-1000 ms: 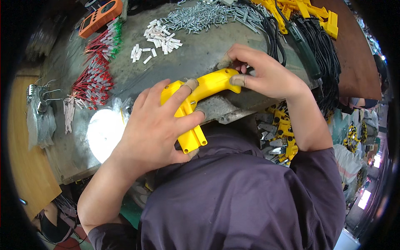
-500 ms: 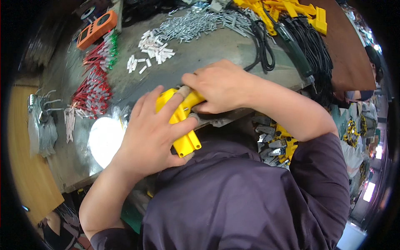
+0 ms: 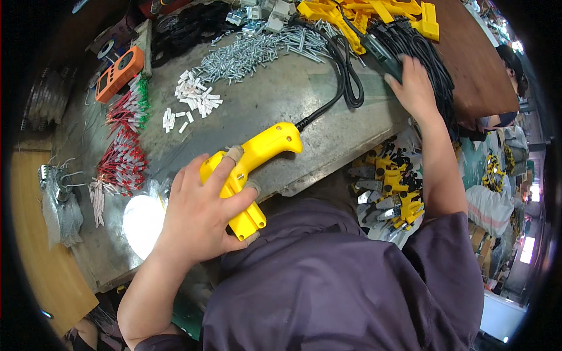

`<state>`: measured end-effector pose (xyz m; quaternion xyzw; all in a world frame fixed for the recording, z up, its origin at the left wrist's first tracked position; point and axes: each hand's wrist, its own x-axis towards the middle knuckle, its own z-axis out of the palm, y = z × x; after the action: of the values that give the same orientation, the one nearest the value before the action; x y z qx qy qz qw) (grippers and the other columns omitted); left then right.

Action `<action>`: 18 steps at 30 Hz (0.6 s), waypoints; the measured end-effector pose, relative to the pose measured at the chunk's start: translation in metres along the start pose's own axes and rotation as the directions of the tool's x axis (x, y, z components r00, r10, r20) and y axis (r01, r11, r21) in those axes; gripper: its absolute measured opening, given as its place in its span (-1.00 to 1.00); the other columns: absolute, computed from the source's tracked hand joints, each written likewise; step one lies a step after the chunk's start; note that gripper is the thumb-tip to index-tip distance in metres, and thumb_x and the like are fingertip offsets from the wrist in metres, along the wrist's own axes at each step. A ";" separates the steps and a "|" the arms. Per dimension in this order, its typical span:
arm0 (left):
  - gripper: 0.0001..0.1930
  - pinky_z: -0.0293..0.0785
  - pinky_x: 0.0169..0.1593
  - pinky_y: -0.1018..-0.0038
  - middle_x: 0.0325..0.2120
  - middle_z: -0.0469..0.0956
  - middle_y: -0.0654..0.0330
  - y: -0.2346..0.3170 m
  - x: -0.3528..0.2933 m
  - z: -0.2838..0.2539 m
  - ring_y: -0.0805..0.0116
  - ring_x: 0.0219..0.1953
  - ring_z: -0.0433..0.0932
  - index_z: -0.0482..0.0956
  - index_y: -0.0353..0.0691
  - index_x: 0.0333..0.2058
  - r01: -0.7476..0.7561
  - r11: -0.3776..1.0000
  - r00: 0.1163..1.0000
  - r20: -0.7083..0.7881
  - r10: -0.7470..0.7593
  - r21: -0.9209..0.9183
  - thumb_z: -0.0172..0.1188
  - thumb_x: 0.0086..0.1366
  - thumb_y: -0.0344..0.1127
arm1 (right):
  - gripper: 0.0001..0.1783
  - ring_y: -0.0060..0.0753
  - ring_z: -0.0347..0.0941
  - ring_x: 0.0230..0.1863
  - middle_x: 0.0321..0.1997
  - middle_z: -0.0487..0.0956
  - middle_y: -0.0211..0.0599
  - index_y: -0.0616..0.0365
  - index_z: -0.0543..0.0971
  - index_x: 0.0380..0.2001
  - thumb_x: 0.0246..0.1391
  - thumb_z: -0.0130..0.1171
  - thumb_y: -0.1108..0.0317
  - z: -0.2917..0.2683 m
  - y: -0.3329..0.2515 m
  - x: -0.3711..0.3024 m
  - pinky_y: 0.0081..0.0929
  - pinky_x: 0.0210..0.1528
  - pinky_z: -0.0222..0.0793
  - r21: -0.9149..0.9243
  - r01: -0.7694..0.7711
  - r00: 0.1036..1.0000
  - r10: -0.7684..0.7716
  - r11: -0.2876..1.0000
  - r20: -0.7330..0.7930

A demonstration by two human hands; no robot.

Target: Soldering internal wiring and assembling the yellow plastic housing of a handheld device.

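Observation:
My left hand (image 3: 202, 213) is wrapped round the body of a yellow plastic power-tool housing (image 3: 270, 145), with finger cots on some fingers. The housing's curved handle points up and right, and a black cord (image 3: 319, 111) leaves its end and loops across the bench. Screws sit in holes on the handle. At the upper right, my right hand (image 3: 414, 88) lies over a dark green electric screwdriver (image 3: 380, 57), thumb and fingers apart on either side of it. The hand hides the screwdriver's lower end.
Screws (image 3: 240, 58), white sleeves (image 3: 199, 93) and red-wired parts (image 3: 123, 158) lie in piles on the metal bench (image 3: 252, 102). An orange meter (image 3: 120, 75) stands at the left. Yellow shells (image 3: 333, 17) and black cords (image 3: 430, 55) crowd the far right; yellow-black tools (image 3: 389, 187) sit below the edge.
My right hand has left the yellow housing and reached up and right to the screwdriver, uncovering the handle and cord. My left hand still holds the housing. The whole view has shifted slightly.

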<state>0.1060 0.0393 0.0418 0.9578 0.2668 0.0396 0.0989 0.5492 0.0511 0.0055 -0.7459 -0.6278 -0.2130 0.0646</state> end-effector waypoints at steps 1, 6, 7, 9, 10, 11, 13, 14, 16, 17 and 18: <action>-0.39 0.30 0.08 0.00 0.16 0.27 0.04 -0.001 0.001 0.001 -0.17 0.10 0.29 0.55 0.04 -0.16 0.008 1.000 1.000 0.004 -0.007 -0.003 0.45 -0.31 -0.01 | -0.42 0.04 0.46 -0.09 -0.18 0.52 0.07 0.26 0.34 0.05 0.08 0.20 0.12 0.002 0.000 -0.003 -0.12 -0.02 0.37 -0.002 -0.055 0.986 0.055 0.998 0.160; -0.39 0.32 0.05 -0.01 0.17 0.25 0.05 -0.004 0.014 0.003 -0.18 0.09 0.29 0.52 0.05 -0.17 0.006 1.000 0.999 -0.039 -0.007 -0.031 0.45 -0.30 -0.02 | -0.48 -0.17 0.48 -0.05 -0.08 0.52 -0.05 0.32 0.31 0.07 0.16 0.13 0.21 0.000 -0.013 0.000 -0.28 -0.03 0.38 0.521 -0.230 0.973 0.185 0.822 0.137; -0.39 0.32 0.05 -0.01 0.17 0.25 0.05 -0.005 0.017 0.002 -0.18 0.09 0.29 0.52 0.05 -0.17 0.001 0.999 0.999 -0.039 -0.003 -0.041 0.45 -0.30 -0.02 | -0.52 -0.35 0.46 -0.10 -0.10 0.51 -0.20 0.32 0.32 0.08 0.18 0.09 0.24 0.013 -0.005 0.001 -0.35 -0.06 0.40 0.704 -0.100 0.980 0.191 0.703 -0.051; -0.39 0.32 0.02 0.06 0.16 0.25 0.10 -0.007 0.018 0.005 -0.16 0.06 0.30 0.49 0.14 -0.16 -0.005 0.999 1.000 -0.026 0.004 -0.039 0.45 -0.31 -0.09 | -0.55 -0.35 0.45 -0.15 -0.14 0.48 -0.22 0.25 0.35 0.07 0.18 0.09 0.25 -0.038 -0.057 0.008 -0.36 -0.05 0.39 0.968 -0.182 0.964 0.225 0.172 0.141; -0.39 0.32 0.02 0.06 0.16 0.25 0.10 -0.006 0.016 0.004 -0.16 0.06 0.30 0.49 0.14 -0.16 0.012 0.999 1.000 -0.025 -0.013 -0.043 0.45 -0.31 -0.09 | -0.56 -0.35 0.42 -0.16 -0.14 0.46 -0.22 0.24 0.37 0.05 0.16 0.09 0.26 -0.047 -0.070 0.009 -0.33 -0.03 0.37 0.996 -0.085 0.994 0.073 -0.029 0.087; -0.40 0.33 0.03 0.02 0.17 0.25 0.08 -0.007 0.015 0.003 -0.17 0.07 0.30 0.49 0.09 -0.18 0.008 0.999 1.000 -0.020 -0.009 -0.036 0.45 -0.32 -0.07 | -0.57 -0.35 0.39 -0.17 -0.15 0.44 -0.22 0.24 0.38 0.03 0.15 0.10 0.27 -0.054 -0.082 0.011 -0.30 -0.01 0.35 0.972 -0.013 0.998 -0.056 -0.236 0.000; -0.41 0.33 0.04 -0.01 0.18 0.25 0.07 -0.009 0.013 0.004 -0.18 0.09 0.30 0.50 0.04 -0.20 0.014 0.999 1.000 -0.016 -0.014 -0.033 0.44 -0.32 -0.06 | -0.58 -0.32 0.35 -0.13 -0.13 0.41 -0.20 0.28 0.38 -0.01 0.14 0.09 0.24 -0.068 -0.123 0.018 -0.26 -0.04 0.34 0.856 0.050 0.966 -0.192 -0.515 -0.171; -0.41 0.34 0.04 -0.02 0.17 0.25 0.07 -0.009 0.013 0.005 -0.19 0.09 0.30 0.50 0.04 -0.19 0.009 0.999 1.000 -0.011 -0.009 -0.034 0.44 -0.32 -0.07 | -0.54 -0.34 0.32 -0.13 -0.13 0.39 -0.21 0.30 0.38 0.01 0.14 0.09 0.20 -0.068 -0.137 0.020 -0.28 -0.08 0.33 0.806 0.074 0.940 -0.229 -0.587 -0.253; -0.41 0.34 0.04 -0.02 0.17 0.25 0.07 -0.011 0.013 0.005 -0.19 0.09 0.30 0.51 0.05 -0.19 0.009 0.999 1.000 -0.006 -0.010 -0.036 0.43 -0.33 -0.07 | -0.63 -0.37 0.33 -0.23 -0.24 0.37 -0.27 0.25 0.39 -0.12 0.16 0.05 0.17 -0.075 -0.151 0.023 -0.33 -0.13 0.31 0.823 0.078 0.937 -0.242 -0.563 -0.254; -0.41 0.34 0.04 -0.03 0.17 0.25 0.07 -0.011 0.013 0.006 -0.19 0.09 0.30 0.51 0.05 -0.18 -0.003 0.999 1.000 -0.026 0.001 -0.048 0.43 -0.32 -0.07 | -0.66 -0.38 0.33 -0.27 -0.29 0.36 -0.28 0.22 0.39 -0.18 0.17 0.04 0.15 -0.074 -0.155 0.025 -0.34 -0.15 0.31 0.823 0.099 0.917 -0.270 -0.560 -0.294; -0.41 0.34 0.04 -0.04 0.16 0.26 0.08 -0.011 0.014 0.006 -0.19 0.09 0.30 0.52 0.06 -0.18 -0.015 0.998 0.999 -0.045 0.012 -0.061 0.42 -0.32 -0.07 | -0.66 -0.38 0.33 -0.27 -0.29 0.36 -0.28 0.22 0.39 -0.18 0.17 0.04 0.15 -0.077 -0.160 0.023 -0.34 -0.15 0.31 0.822 0.096 0.916 -0.274 -0.561 -0.293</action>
<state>0.1128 0.0547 0.0334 0.9550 0.2610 0.0699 0.1220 0.3794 0.0764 0.0561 -0.1782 -0.6271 0.4671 0.5973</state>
